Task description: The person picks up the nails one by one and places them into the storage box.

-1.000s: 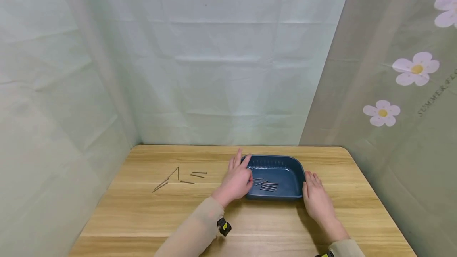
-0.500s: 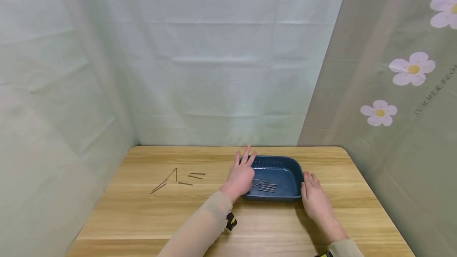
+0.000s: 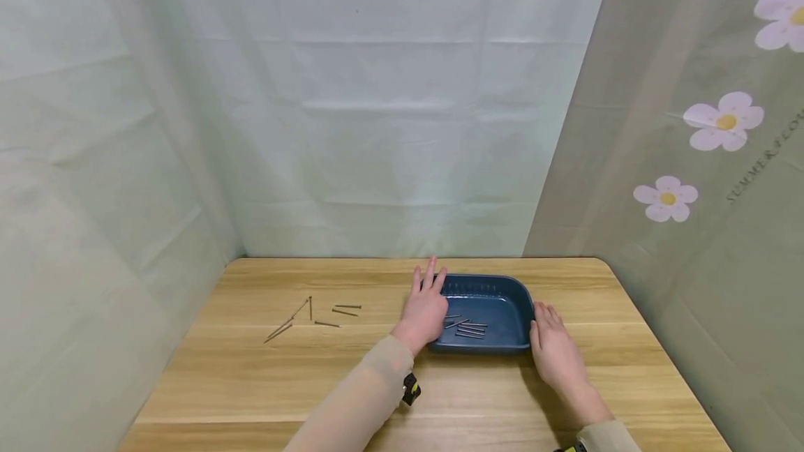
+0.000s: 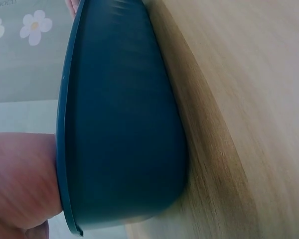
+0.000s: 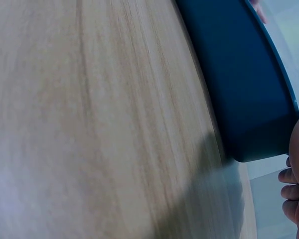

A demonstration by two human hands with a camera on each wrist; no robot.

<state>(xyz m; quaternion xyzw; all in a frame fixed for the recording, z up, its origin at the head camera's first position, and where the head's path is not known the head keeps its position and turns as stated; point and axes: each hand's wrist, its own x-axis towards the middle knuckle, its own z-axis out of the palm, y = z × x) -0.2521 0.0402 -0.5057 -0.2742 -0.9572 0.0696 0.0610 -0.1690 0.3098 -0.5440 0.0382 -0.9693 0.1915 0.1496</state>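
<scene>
Resting hands: 2 hands flank a blue tray (image 3: pixel 502 302) just right of centre in the lower part of the head view.
Right hand: the right hand (image 3: pixel 553 354) lies flat on the surface (image 3: pixel 251 382) at the tray's right near corner, fingers straight and loosely together, tips against the tray's side, holding nothing.
Left hand: the left hand (image 3: pixel 425 311) sits at the tray's left edge, fingers (image 3: pixel 430 275) spread and pointing away up the frame; its palm side overlaps the rim, gripping nothing that I can tell.
Tray: dark blue, rectangular with rounded corners, flat on the surface; the left wrist view shows skin pressed to its rim (image 4: pixel 65 149).
Nails in tray: about 5 thin nails (image 3: pixel 470 328) lie on its floor.
Loose nails: about 6 more nails (image 3: pixel 314 316) lie scattered at centre left, well apart from the tray.
Backdrop: pale green sheeting (image 3: pixel 377 124) behind; flowered cloth (image 3: pixel 725 121) at the right.
</scene>
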